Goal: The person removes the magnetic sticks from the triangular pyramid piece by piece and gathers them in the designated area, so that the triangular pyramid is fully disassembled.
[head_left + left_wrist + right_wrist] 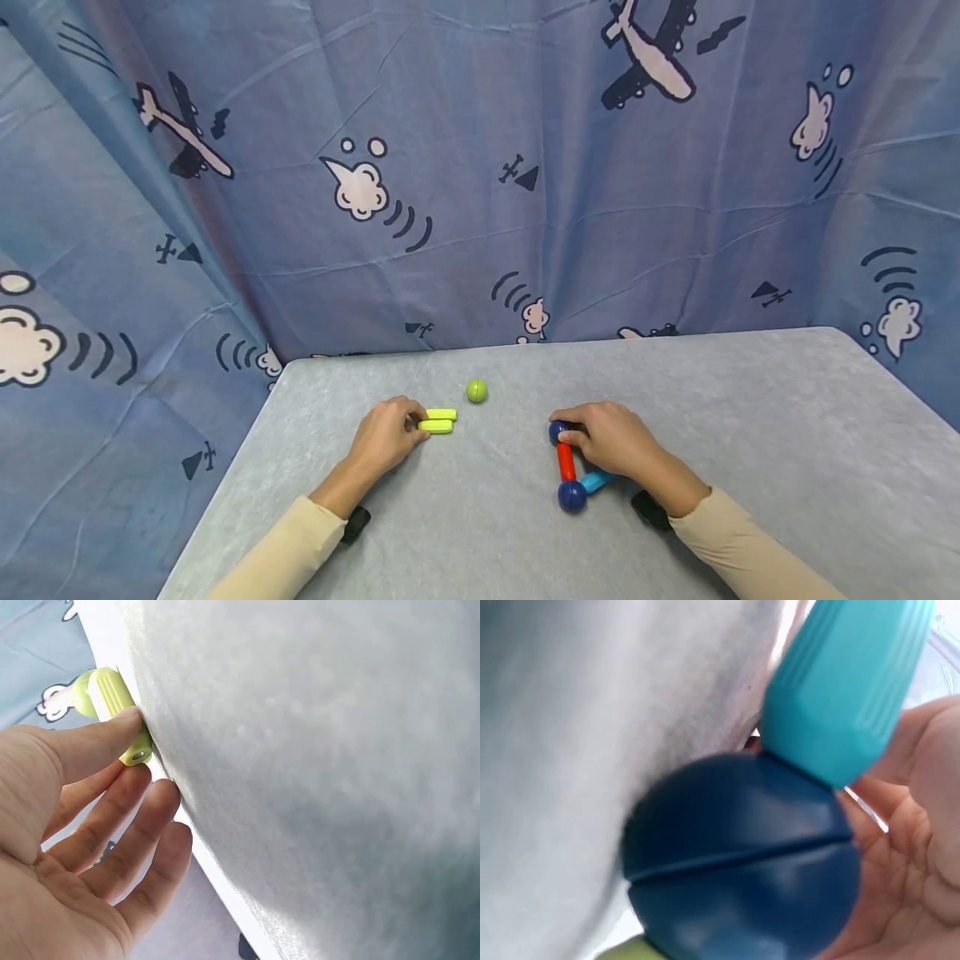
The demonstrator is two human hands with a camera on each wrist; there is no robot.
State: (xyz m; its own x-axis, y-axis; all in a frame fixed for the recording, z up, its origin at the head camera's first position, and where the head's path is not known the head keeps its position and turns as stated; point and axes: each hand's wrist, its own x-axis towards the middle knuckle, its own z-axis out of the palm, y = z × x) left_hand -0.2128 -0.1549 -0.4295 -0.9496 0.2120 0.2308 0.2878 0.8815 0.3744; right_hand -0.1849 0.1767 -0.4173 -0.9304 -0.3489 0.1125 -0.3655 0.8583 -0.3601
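Observation:
Two yellow-green rods point(439, 427) lie side by side at my left hand point(386, 435), whose thumb and fingers pinch them at one end. The left wrist view shows the thumb on a ribbed rod point(112, 694) with a small hole in its end. My right hand point(618, 439) grips a dark blue ball point(557, 431) at the far end of a red rod point(566, 462). At that rod's near end sits another dark blue ball point(572, 497), large in the right wrist view. From it a light blue rod point(597, 481) runs under the right hand, which hides its other end.
A green ball point(477, 391) rests on the grey table point(510, 550), beyond the yellow-green rods. Behind the table's far edge hangs a blue curtain point(465, 208) printed with planes and clouds. A dark device is on each wrist.

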